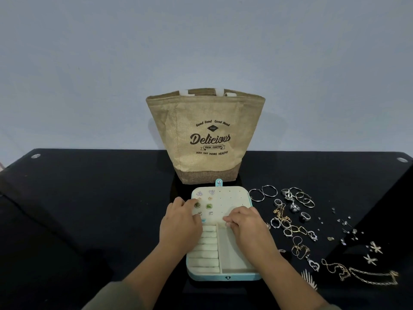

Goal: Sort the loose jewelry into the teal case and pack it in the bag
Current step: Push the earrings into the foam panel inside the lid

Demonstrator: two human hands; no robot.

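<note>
The teal case (223,277) lies open in front of the burlap bag (205,135). Its cream earring panel (232,198) carries several stud earrings (209,206) on its left half. Below it are ring rolls (206,253) and a bare compartment (234,256). My left hand (181,220) rests on the panel's left edge, fingertips touching it beside the studs. My right hand (243,220) has its fingers curled down onto the panel's lower edge; anything under the fingertips is hidden. Loose jewelry (295,222) is spread to the right of the case.
The black table (89,209) has hoop earrings (262,193), rings, gold chains (368,276), a heart pendant (314,265) and tiny studs (346,227) scattered on its right side. The bag stands upright against the pale wall, mouth open.
</note>
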